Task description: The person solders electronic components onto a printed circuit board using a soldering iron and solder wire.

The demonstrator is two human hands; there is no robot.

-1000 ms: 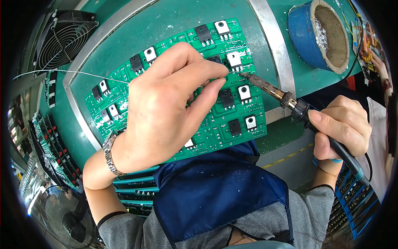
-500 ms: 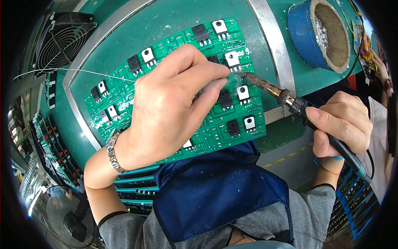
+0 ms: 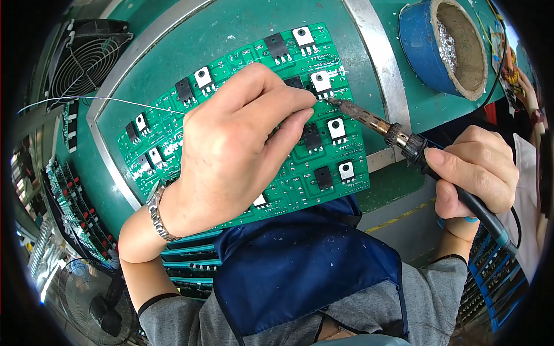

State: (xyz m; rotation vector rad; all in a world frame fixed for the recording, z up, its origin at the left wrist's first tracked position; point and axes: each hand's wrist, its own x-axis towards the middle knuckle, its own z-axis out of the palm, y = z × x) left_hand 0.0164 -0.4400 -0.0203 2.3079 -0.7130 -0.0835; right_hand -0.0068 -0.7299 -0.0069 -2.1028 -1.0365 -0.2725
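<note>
A green circuit board with paired black and white transistors lies before me on the green bench. Over its middle, my left hand pinches a thin solder wire, whose loose length trails out to the left. My right hand is wrapped round the black handle of a soldering iron. The iron's tip is at the legs of a white transistor in the second row, close to my left fingertips. My left hand hides part of the board and the wire's working end.
At the back right stands a blue round tub with silvery bits inside. A metal strip crosses the bench right of the board. A black fan is at the far left, racked boards below it. Another person's hand shows at the right edge.
The board has shifted very slightly left. The iron's tip has also moved a little left, nearer my left fingertips, and the faint smoke by it has thinned. Both hands keep their grips.
</note>
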